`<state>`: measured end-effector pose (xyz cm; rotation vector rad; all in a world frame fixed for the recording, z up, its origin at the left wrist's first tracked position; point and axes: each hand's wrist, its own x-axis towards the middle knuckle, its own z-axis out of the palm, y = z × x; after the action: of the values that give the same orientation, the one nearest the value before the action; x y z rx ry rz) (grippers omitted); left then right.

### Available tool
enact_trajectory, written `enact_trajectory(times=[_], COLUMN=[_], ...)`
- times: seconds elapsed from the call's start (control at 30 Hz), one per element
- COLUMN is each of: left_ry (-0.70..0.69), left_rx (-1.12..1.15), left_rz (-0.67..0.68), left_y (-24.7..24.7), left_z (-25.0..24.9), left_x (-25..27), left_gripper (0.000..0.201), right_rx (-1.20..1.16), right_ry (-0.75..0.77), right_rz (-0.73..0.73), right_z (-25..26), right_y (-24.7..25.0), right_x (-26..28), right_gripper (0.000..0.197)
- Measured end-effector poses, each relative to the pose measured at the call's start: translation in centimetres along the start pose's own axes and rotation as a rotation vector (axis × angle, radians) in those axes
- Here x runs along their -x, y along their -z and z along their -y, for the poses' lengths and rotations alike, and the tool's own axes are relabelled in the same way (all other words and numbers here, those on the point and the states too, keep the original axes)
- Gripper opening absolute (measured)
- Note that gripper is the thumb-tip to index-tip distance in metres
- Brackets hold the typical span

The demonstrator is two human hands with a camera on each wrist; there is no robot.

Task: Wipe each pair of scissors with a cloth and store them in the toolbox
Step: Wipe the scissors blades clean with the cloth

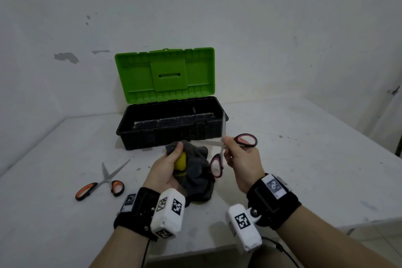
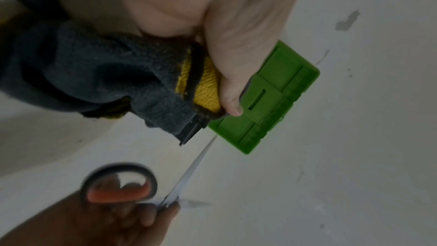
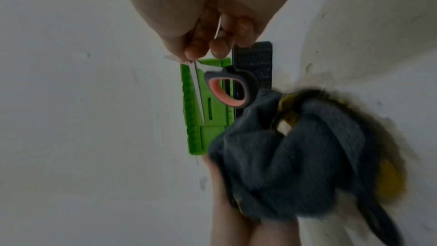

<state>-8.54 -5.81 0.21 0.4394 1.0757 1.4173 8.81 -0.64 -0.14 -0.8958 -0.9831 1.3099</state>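
My left hand (image 1: pixel 171 166) grips a bunched grey and yellow cloth (image 1: pixel 195 165) above the table, thumb pressed on its yellow side (image 2: pixel 208 89). My right hand (image 1: pixel 237 159) pinches the pink-handled scissors (image 1: pixel 245 140) near the pivot, held in the air with the blades spread apart. One blade (image 1: pixel 223 124) points up in front of the toolbox; the other points left toward the cloth. The scissors (image 3: pixel 227 89) and cloth (image 3: pixel 295 156) show blurred in the right wrist view. The toolbox (image 1: pixel 174 130) stands open behind, green lid (image 1: pixel 165 74) upright.
A second pair of scissors (image 1: pixel 102 183) with orange and black handles lies on the white table (image 1: pixel 304 159) at the left, blades partly apart. A bare wall rises behind the toolbox. The table's front edge runs just under my wrists.
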Motion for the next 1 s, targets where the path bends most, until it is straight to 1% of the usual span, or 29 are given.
enact_trajectory(times=[0.07, 0.13, 0.2, 0.3, 0.4, 0.53, 0.63, 0.67, 0.77, 0.8, 0.83, 0.9, 0.97, 1.0], left_ry=[-0.005, 0.003, 0.010, -0.001, -0.006, -0.025, -0.036, -0.036, -0.039, -0.034, -0.023, 0.000, 0.005, -0.002], left_rx=[0.009, -0.014, -0.046, -0.080, -0.102, -0.120, -0.111, -0.113, -0.094, -0.076, -0.056, -0.025, -0.016, -0.013], left_rz=[-0.046, -0.043, 0.008, 0.083, 0.110, 0.102, 0.083, 0.078, 0.072, 0.061, 0.045, 0.015, -0.035, -0.056], left_y=[1.1, 0.9, -0.1, -1.6, -2.1, -2.8, -3.1, -3.1, -2.9, -2.6, -2.3, -1.3, -0.1, 0.4], left_z=[-0.3, 0.0, 0.6, 1.3, 1.4, 1.2, 1.4, 1.4, 1.5, 1.4, 1.3, 1.0, 0.5, 0.3], left_x=[-0.3, -0.1, 0.2, 0.6, 0.4, 0.7, 0.8, 0.8, 0.5, 0.4, 0.3, -0.1, -0.3, -0.5], left_gripper=[0.057, 0.060, 0.058, 0.049, 0.041, 0.053, 0.054, 0.052, 0.035, 0.033, 0.037, 0.047, 0.044, 0.040], right_rx=[-0.059, -0.066, -0.041, -0.010, -0.025, -0.044, -0.027, -0.021, -0.009, -0.005, -0.001, -0.012, -0.043, -0.039], right_ry=[-0.026, -0.030, -0.038, -0.062, -0.068, -0.044, -0.025, -0.019, -0.001, -0.006, -0.016, -0.047, -0.110, -0.134], right_rz=[-0.031, -0.003, 0.045, 0.098, 0.120, 0.136, 0.145, 0.141, 0.113, 0.094, 0.071, 0.003, -0.055, -0.054], right_z=[0.4, 0.6, 0.3, -0.2, -0.1, -0.3, -0.6, -0.6, -0.4, -0.4, -0.3, 0.0, 0.8, 1.2], right_y=[0.8, 0.8, 0.1, -1.1, -1.5, -2.1, -2.1, -2.1, -2.2, -2.2, -2.0, -1.0, 0.3, 0.9], right_x=[-0.6, -0.6, -0.1, 0.8, 1.2, 1.7, 1.9, 2.0, 2.0, 1.9, 1.7, 0.9, -0.1, -0.5], right_gripper=[0.018, 0.018, 0.017, 0.017, 0.016, 0.025, 0.027, 0.026, 0.021, 0.019, 0.017, 0.023, 0.026, 0.025])
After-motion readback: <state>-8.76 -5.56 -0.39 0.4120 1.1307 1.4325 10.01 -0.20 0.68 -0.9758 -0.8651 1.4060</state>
